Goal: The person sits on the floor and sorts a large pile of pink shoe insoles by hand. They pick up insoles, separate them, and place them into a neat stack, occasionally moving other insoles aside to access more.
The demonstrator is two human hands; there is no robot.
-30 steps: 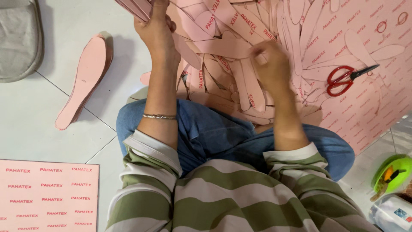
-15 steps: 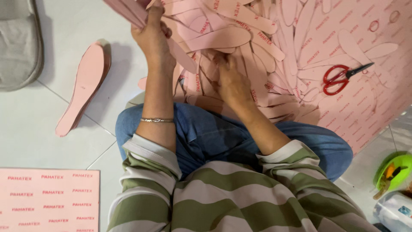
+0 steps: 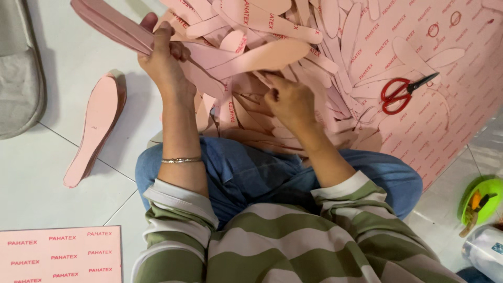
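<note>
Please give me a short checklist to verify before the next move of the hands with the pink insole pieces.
1. Left hand has a firm grip on the stack of pink insole pieces: ok.
2. Right hand touches the loose pile: ok.
3. Right hand has one piece pinched: cannot tell.
4. Red scissors lie apart from both hands: ok.
5. Floor stack of insoles lies flat, untouched: ok.

Scissors lie right of the insole pile; insole stack left.
</note>
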